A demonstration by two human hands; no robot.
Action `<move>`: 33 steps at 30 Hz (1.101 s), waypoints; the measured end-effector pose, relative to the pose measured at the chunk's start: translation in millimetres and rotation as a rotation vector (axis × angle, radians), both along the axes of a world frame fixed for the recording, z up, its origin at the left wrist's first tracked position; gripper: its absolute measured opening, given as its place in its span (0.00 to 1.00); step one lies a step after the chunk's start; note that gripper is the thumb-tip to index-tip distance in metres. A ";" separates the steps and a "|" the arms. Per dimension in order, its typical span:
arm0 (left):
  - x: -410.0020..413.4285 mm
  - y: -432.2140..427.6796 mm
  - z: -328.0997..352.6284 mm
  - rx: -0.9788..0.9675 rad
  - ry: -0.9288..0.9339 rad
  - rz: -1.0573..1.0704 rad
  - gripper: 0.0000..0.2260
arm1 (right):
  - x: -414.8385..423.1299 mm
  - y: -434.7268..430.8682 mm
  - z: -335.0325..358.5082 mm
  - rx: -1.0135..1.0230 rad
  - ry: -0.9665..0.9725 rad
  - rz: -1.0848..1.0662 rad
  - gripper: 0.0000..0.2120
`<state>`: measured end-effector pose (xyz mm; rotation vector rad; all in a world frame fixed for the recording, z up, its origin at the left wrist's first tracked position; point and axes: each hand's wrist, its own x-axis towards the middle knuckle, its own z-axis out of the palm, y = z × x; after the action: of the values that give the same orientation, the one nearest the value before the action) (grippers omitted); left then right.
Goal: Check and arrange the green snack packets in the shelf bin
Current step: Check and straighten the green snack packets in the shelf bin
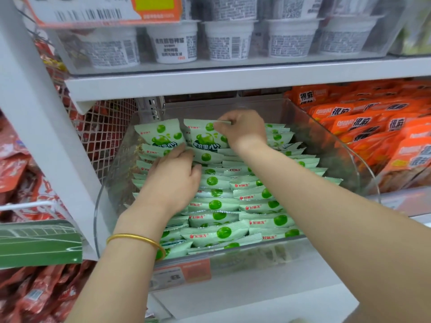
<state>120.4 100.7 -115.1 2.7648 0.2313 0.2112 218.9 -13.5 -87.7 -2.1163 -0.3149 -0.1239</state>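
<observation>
**A:** Where do the packets sit?

**B:** The pale green crinkled-foil snack packets [217, 231] lie in overlapping rows inside the clear plastic shelf bin [338, 155], under a white shelf board [233, 82]. Most lie flat. Two stand upright at the rear.

**A:** And the hands?

**B:** The right hand [242, 134] reaches to the back and pinches the top edge of one upright packet [205, 138] between thumb and fingers, its printed face turned toward the camera. I judge this is to check the print, or to stand it straight beside the second upright packet [161, 134].

**A:** The left?

**B:** The left hand [172, 180], with a gold bangle [135, 238] on its wrist, lies over the left-hand row with its fingertips at the foot of the upright pair. It probably steadies that row so nothing slides. The fingertips are sunk among the packets, so I cannot tell whether they hold one or only press.

**A:** What else is around?

**B:** White plastic cups with printed labels [228, 40] stand on the shelf above. Orange snack bags [363, 127] fill the next bin to the right. Red wrapped packs [14, 159] hang to the left, beyond a white wire mesh panel [102, 129]. An orange price tag [182, 273] sits at the bin's front.

**A:** Does anything get in the way?

**B:** The shelf board hangs low over the rear, leaving little headroom to lift a packet out. The bin's tall walls hem in both forearms. The rows are tightly packed, so pulling one packet may drag its neighbours.
</observation>
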 end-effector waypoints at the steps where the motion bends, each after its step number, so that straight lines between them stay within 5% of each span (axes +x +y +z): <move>1: 0.4 0.3 0.4 -0.005 -0.012 0.009 0.19 | 0.5 5.4 -0.5 -0.086 -0.019 0.008 0.04; 4: 0.9 4.3 2.9 -0.008 -0.047 0.048 0.20 | 1.6 16.5 -4.2 -0.293 -0.044 0.049 0.05; 11: 5.5 17.1 10.6 0.021 0.013 0.087 0.28 | 0.9 8.4 -11.4 -0.087 -0.045 0.031 0.05; 17: 8.5 16.5 10.5 0.060 0.124 0.079 0.26 | 0.7 7.9 2.1 0.387 0.094 -0.100 0.11; 22: 11.0 15.2 9.7 0.105 0.175 0.064 0.24 | -5.5 2.6 8.5 0.728 0.211 -0.204 0.03; 27: 10.6 12.4 16.1 0.072 -0.100 0.081 0.22 | -19.7 -21.3 9.3 0.976 0.262 -0.238 0.08; 33: 18.7 16.1 5.1 0.097 0.181 0.058 0.24 | -35.0 -51.9 11.7 1.130 0.412 -0.142 0.05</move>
<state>139.1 116.7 -110.0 2.8777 0.3567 -0.0146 183.9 -65.3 -76.0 -0.9958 0.1493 0.0536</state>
